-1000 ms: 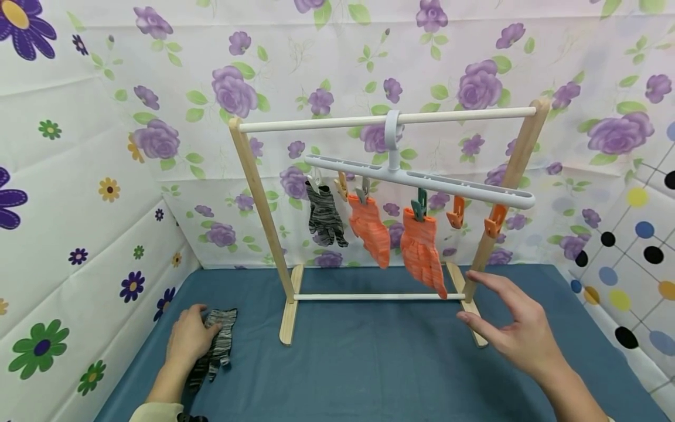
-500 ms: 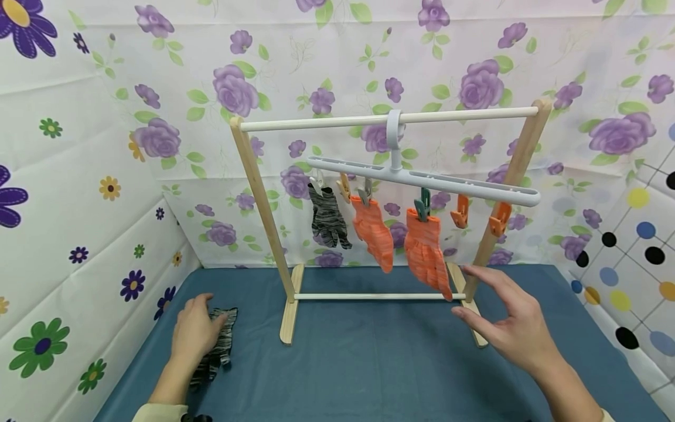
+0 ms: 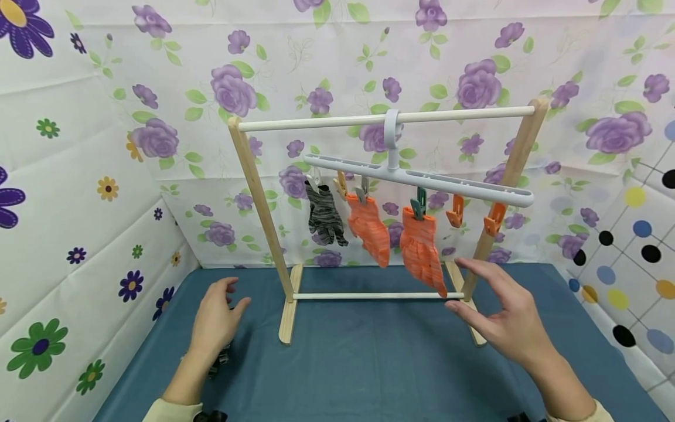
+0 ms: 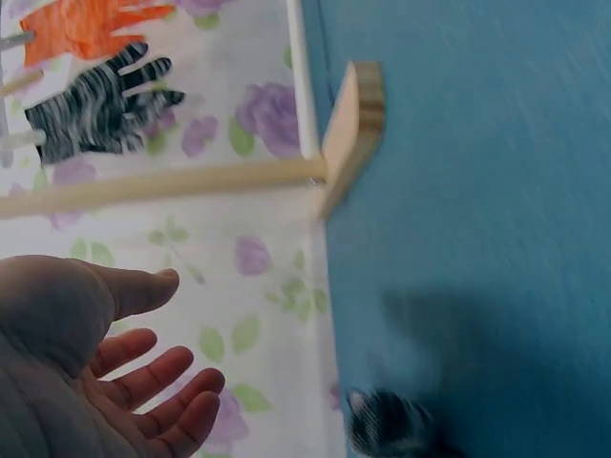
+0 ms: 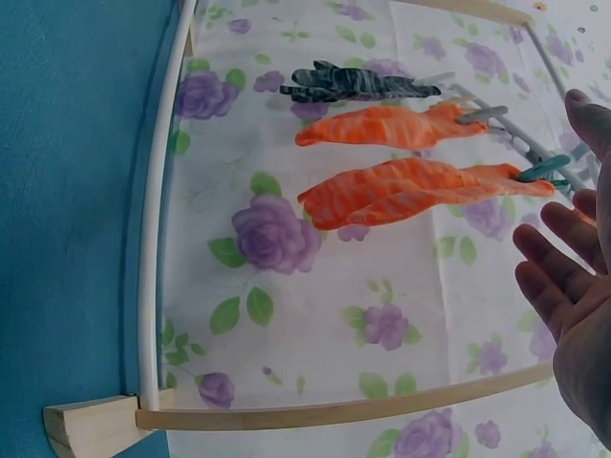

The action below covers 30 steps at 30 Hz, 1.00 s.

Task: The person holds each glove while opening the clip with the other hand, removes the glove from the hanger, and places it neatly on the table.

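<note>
My left hand [image 3: 213, 319] is lifted over the mat at the left, its fingers loosely bent and holding nothing. Below it lies a black-and-grey striped glove [image 4: 387, 425], mostly hidden by the hand and wrist in the head view. My right hand [image 3: 506, 316] hovers by the rack's right leg, thumb and fingers apart around nothing. From a pale grey hanger [image 3: 448, 185] hang a striped glove [image 3: 325, 215] on a white clip, an orange glove [image 3: 369, 228] on a grey clip, and a second orange glove [image 3: 423, 249] on a green clip.
The hanger hooks over the white top bar [image 3: 316, 123] of a wooden rack [image 3: 258, 205]. Two orange clips [image 3: 494, 219] and a yellow clip [image 3: 341, 184] on it hold nothing. A blue cloth [image 3: 369, 357] covers the surface, with patterned sheets behind and at both sides.
My left hand has come up off the striped glove on the cloth and moved right, leaving it lying there. My right hand has shifted slightly left and up.
</note>
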Available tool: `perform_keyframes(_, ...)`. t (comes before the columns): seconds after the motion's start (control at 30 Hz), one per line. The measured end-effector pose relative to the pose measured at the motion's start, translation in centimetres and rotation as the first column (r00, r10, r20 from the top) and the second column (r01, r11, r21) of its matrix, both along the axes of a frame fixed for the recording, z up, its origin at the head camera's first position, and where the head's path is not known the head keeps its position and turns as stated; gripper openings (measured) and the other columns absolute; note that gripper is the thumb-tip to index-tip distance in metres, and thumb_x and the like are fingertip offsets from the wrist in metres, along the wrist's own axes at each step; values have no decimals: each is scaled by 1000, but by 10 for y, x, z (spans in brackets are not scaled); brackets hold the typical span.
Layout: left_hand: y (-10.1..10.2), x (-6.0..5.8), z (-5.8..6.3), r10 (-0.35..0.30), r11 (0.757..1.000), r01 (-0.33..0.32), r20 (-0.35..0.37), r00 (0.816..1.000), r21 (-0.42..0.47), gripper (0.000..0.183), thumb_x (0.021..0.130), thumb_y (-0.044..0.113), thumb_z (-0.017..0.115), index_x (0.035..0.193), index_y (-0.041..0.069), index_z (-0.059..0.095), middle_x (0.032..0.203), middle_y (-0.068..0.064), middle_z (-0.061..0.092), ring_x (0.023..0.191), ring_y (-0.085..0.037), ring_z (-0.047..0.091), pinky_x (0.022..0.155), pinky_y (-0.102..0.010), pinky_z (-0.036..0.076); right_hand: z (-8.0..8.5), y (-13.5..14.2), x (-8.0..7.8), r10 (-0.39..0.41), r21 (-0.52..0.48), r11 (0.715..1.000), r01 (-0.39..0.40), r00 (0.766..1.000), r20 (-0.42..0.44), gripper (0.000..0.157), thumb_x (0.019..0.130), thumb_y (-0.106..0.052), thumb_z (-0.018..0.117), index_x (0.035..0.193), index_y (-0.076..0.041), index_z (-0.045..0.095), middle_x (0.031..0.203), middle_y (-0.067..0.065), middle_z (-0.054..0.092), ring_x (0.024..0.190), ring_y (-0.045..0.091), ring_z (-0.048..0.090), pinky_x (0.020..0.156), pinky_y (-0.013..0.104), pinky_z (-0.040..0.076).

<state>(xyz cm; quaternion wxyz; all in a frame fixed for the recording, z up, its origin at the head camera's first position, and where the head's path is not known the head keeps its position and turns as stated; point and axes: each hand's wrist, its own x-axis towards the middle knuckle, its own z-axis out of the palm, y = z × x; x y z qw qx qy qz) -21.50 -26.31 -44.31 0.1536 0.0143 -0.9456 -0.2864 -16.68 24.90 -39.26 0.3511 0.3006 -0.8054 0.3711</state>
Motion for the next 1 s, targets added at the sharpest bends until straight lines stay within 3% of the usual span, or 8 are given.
perform_keyframes(0.33,38,-2,16,-88,993,95,-95,992,70,52,100,13,78,145,0,57,126,-22,63,110,-39,65,86,-55,55,6,-3,0,-1,10,1000,1,1000,6,76,80,-19,96,148,-8,62,140,9,66,130,15,61,109,17,41)
perform_keyframes(0.53,66,-5,26,-172,968,192,-132,976,159,49,98,12,79,142,2,60,125,-17,66,106,-34,68,85,-50,57,8,-6,-1,19,-4,1000,-19,1000,-11,72,86,-29,92,147,-6,62,140,11,66,131,16,60,110,19,41)
perform_keyframes(0.67,85,-5,37,-238,933,272,-161,958,236,47,100,15,79,142,7,61,125,-11,67,105,-27,69,86,-47,58,9,-6,-2,20,-7,1000,-20,1000,-12,72,87,-31,92,147,-5,62,140,12,66,132,15,59,111,19,40)
perform_keyframes(0.87,116,-6,50,-329,868,383,-212,920,316,42,102,20,76,142,14,63,126,-4,67,104,-19,70,86,-42,58,12,-9,1,11,-7,1000,-11,1000,15,85,72,-1,96,149,-5,60,141,12,66,133,15,58,112,20,40)
perform_keyframes(1.0,136,-9,56,-385,813,454,-248,889,365,41,102,21,76,141,15,64,125,-2,69,105,-18,70,86,-43,59,14,-11,3,-11,-4,1000,11,999,30,90,69,6,95,151,-6,59,142,11,66,132,14,58,112,19,40)
